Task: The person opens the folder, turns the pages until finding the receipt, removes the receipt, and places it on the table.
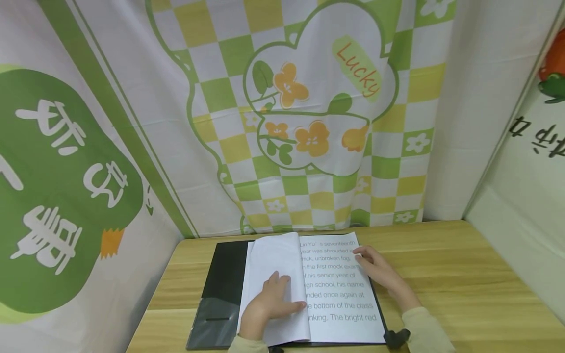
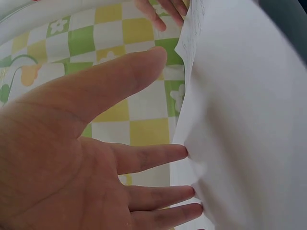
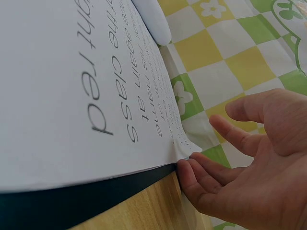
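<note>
A black folder [image 1: 224, 274] lies spread on the table, with white sheets on it. On its right side is a printed page [image 1: 340, 331] of large English text. A blank white sheet [image 1: 273, 252] covers the left side and bulges slightly along the middle. My left hand [image 1: 267, 306] rests on this blank sheet, fingers spread; in the left wrist view its fingertips touch the paper and the thumb stands apart. Beside the upper right edge of the printed page is my right hand [image 1: 380, 269]. In the right wrist view, its lower fingertips touch the page's edge, while the thumb stays off the paper.
The wooden table [image 1: 468, 289] extends to both sides of the folder. Behind it hangs a green, yellow and white checked cloth [image 1: 309, 186] with flowers and the word Lucky. A printed white and green hanging [image 1: 57, 196] stands at the left. Dark straps show near both wrists.
</note>
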A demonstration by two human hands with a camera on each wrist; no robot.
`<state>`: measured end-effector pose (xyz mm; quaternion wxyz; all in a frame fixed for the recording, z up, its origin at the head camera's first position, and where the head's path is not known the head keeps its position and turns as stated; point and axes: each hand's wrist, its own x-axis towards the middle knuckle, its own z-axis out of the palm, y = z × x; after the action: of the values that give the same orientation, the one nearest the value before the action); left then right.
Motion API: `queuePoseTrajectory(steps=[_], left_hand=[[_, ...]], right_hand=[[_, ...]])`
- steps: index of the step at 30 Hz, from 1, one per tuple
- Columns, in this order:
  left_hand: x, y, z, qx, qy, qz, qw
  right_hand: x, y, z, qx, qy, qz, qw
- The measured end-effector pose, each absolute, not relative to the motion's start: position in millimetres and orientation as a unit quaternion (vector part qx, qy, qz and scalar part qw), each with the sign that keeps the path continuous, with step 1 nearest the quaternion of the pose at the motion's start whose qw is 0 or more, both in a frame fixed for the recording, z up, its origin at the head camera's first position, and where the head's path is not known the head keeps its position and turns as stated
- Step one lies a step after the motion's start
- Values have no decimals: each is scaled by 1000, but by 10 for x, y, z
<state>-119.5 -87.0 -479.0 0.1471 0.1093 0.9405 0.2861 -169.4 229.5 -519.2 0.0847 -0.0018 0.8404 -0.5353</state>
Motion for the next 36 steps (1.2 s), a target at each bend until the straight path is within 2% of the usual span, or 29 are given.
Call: queuePoseTrajectory(steps=[36], left_hand=[[-1095, -558, -4731, 186, 930, 286, 138]], right_hand=[[-1702, 2324, -5186, 10, 829, -557, 60]])
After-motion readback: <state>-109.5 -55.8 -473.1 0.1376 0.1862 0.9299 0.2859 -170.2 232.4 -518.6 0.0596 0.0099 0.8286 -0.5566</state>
